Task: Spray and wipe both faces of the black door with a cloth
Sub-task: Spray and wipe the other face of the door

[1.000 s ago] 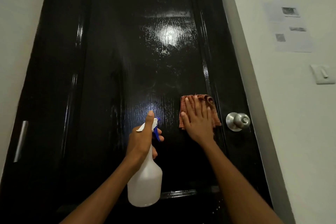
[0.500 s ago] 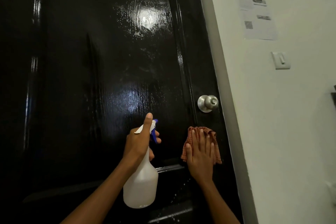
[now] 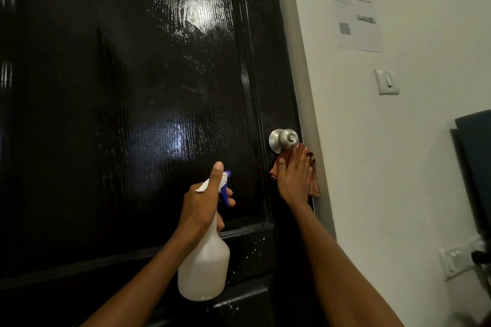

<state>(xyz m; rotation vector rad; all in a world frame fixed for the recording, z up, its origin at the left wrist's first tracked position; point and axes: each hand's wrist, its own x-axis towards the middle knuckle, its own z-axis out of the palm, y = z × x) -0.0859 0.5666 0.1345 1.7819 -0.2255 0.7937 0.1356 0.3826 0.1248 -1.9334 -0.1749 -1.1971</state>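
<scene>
The glossy black door fills the left and middle of the head view, with spray droplets on its upper panel. My left hand grips the neck of a white spray bottle with a blue trigger, thumb up, held just in front of the door. My right hand presses a reddish checked cloth flat against the door's right stile, fingers straight, right below the silver door knob. Most of the cloth is hidden under the hand.
A grey door frame runs down the door's right edge. On the white wall are a printed paper sheet, a light switch and a socket. A dark object stands at the far right.
My right hand slid the cloth down past the knob, then right and up to just below it. The view shifted right. The left hand kept the bottle in place.
</scene>
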